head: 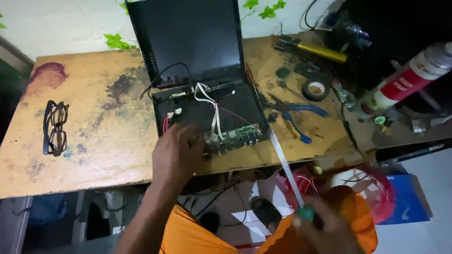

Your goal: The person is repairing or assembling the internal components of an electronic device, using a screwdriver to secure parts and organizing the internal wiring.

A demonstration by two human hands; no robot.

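Observation:
An opened black monitor back panel (193,42) lies on a worn wooden table (94,122), with a green circuit board (238,135), white ribbon cables and thin red wires at its near edge. My left hand (176,153) rests on the panel's near edge, fingers touching the left end of the circuit board. My right hand (325,228) is low at the bottom right, off the table, gripping the green handle of a screwdriver (287,171). Its long pale shaft points up toward the board's right corner.
Black glasses (55,127) lie at the table's left. Blue-handled pliers (296,117), a roll of black tape (316,89), a yellow-handled tool (320,51) and a red-and-white spray can (409,77) crowd the right side. Bags and cables sit below the table edge.

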